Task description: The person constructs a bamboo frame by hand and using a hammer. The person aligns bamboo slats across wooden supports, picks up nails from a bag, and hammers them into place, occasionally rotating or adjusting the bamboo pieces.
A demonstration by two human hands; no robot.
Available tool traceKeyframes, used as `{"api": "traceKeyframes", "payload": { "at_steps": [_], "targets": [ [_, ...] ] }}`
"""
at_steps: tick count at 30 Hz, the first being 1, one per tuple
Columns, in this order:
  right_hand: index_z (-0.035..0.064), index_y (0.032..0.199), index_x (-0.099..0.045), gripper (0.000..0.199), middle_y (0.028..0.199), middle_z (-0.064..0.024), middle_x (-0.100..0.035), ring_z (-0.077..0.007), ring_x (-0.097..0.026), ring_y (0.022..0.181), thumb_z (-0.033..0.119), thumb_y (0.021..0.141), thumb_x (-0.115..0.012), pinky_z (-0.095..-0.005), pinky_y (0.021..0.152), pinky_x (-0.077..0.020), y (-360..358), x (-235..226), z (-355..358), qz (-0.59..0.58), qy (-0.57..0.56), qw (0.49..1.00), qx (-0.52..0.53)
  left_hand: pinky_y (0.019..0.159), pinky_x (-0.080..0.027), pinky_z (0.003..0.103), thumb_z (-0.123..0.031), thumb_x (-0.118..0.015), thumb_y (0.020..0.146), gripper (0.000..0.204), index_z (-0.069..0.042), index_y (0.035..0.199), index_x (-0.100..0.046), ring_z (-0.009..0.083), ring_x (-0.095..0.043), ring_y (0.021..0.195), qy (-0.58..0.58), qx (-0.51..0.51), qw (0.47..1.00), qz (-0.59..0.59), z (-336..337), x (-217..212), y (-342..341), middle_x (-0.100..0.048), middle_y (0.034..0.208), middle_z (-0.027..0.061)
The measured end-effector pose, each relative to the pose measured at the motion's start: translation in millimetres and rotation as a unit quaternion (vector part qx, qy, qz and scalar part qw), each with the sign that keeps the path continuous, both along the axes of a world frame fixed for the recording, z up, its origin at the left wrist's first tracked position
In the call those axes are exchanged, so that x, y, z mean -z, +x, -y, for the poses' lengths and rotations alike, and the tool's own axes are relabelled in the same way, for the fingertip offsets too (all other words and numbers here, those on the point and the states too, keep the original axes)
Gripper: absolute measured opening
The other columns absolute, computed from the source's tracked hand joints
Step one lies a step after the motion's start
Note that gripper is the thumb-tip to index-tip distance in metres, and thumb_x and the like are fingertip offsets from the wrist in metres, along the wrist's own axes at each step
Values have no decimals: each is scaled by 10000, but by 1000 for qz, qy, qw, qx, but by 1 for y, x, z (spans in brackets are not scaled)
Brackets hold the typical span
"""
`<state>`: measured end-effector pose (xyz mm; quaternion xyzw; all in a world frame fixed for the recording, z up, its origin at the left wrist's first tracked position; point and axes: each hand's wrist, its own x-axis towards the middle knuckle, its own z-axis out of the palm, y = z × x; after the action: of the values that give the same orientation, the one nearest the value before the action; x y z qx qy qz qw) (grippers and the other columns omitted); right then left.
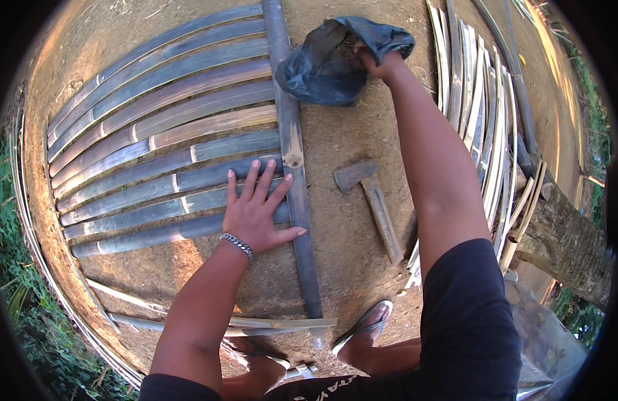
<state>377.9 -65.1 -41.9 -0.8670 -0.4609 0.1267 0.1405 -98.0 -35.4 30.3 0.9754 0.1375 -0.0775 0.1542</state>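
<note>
Left hand (255, 212) pressing flat on slats (162, 144); right hand (379, 63) gripping inside bag (335, 60).
Risk: unpinned slats may be shifting off the crossbar (292, 167); mallet (370, 200) lying unattended.

Bare forearms, silver chain bracelet (237, 245) on left wrist, dark short sleeves at 4 and 7 o'clock, grey flip-flop sandal (362, 325) on one foot near 6 o'clock, dark garment with pale lettering at bottom edge.
</note>
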Motion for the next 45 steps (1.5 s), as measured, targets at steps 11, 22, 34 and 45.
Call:
{"api": "traceKeyframes", "payload": {
  "at_steps": [11, 22, 34, 45],
  "targets": [
    [51, 1226, -665, 321, 1155, -55, -729, -160, -672, 954, -88, 971, -528, -313, 810, -559, -77, -77, 9, -447, 287, 805, 264, 1237, -29, 683, -856, -621, 736, 1095, -243, 1610, -377, 359, -165, 1588, 3, -11, 1000, 7, 0, -2, -4, -251, 1702, 143],
    [9, 1116, -683, 229, 988, -55, -751, -123, -660, 798, 77, 912, -761, -263, 713, -500, -44, -65, 22, -231, 392, 854, 252, 1237, -42, 689, -858, -582, 780, 1057, -261, 1622, -351, 339, -155, 1591, 12, -6, 1000, 12, 4, -3, -1, -213, 1718, 118],
    [73, 994, -735, 72, 899, 2, -729, -94, -656, 815, 108, 934, -719, -271, 764, -523, -350, -95, 129, -427, 202, 842, 260, 1247, -45, 668, -831, -649, 744, 1102, -257, 1631, -335, 337, -155, 1595, 26, -13, 999, 36, 5, -2, -9, -237, 1712, 126],
    [25, 977, -736, 87, 876, -89, -756, -154, -718, 814, 79, 910, -724, -316, 754, -556, -390, -59, 132, -328, 265, 858, 294, 1274, -114, 587, -540, -795, 786, 669, -185, 1340, -670, 273, -356, 1520, -108, -46, 979, 168, 6, 12, -14, -438, 1612, 78]
  ]
}}
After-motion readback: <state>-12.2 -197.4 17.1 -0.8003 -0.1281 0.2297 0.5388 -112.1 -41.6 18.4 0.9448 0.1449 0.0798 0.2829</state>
